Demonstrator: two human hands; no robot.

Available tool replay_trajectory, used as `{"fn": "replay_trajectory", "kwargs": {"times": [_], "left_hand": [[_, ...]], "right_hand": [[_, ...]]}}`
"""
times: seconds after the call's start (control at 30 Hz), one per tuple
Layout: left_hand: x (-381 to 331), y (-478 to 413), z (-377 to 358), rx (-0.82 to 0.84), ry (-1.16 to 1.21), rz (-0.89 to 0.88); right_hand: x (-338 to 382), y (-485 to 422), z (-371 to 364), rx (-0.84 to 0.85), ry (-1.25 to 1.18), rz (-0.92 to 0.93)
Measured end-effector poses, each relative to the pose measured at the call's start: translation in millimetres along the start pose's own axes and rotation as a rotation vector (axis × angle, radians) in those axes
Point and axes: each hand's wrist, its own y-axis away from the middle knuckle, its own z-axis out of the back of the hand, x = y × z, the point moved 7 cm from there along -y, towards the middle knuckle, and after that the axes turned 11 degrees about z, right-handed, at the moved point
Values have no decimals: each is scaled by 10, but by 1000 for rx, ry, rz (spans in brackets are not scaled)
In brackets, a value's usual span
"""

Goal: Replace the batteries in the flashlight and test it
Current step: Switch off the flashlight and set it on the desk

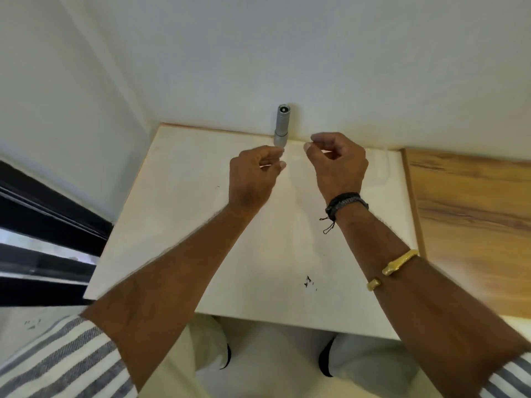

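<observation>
A silver flashlight (281, 124) stands upright at the far edge of the white table (184, 214), against the wall, with its dark round end facing up. My left hand (254, 175) hovers just below and left of its base, fingers loosely curled and fingertips almost at the barrel; I cannot tell if they touch it. My right hand (336, 162) is a little to the right of the flashlight, also loosely curled, thumb and forefinger apart. Neither hand holds anything. No batteries are visible.
A wood-grain surface (471, 219) adjoins the table on the right. A dark window frame (43, 225) runs along the left. White walls close off the back and left. Small dark specks (309, 281) mark the tabletop near the front.
</observation>
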Motion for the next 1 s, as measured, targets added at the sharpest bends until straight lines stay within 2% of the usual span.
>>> {"fn": "replay_trajectory", "kwargs": {"times": [0.27, 0.47, 0.6, 0.73, 0.87, 1.0], "left_hand": [[-115, 894, -261, 108, 129, 24], [-185, 1335, -596, 227, 128, 1], [-175, 1505, -849, 323, -16, -43], [-205, 1606, -1073, 414, -210, -139], [-207, 1657, -1294, 487, -397, -201], [-192, 1684, -1382, 484, -555, -298]], "right_hand": [[79, 512, 711, -4, -75, -29], [-192, 966, 1279, -37, -105, -179], [-418, 1231, 1541, -65, -52, -295], [-544, 1302, 1764, -77, 166, -308], [-686, 1348, 1839, 2, 355, -317], [-742, 1376, 1725, 79, 464, -324]]}}
